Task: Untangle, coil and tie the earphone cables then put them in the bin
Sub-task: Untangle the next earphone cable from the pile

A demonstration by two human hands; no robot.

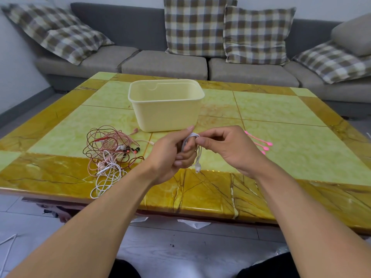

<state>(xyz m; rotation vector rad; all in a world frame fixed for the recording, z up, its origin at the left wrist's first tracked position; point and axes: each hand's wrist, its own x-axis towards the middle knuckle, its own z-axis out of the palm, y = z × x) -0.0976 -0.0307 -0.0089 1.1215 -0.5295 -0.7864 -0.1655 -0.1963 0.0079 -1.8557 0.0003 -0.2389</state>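
My left hand point(172, 151) grips a white earphone cable point(197, 151) coiled around its fingers, above the table's near edge. An earbud end dangles below the coil. My right hand point(222, 146) pinches the same cable at the top of the coil, right against the left fingers. A tangled heap of pink, dark red and white earphone cables point(110, 155) lies on the table to the left of my hands. The pale yellow bin point(166, 109) stands open just behind my hands. Several pink cable ties point(261, 144) lie to the right of my right hand.
The yellow and green marble-pattern table point(281, 109) fills the middle of the view. A grey sofa point(164, 67) with checked cushions runs along behind it. White wrappers lie on the grey floor under the table's front edge.
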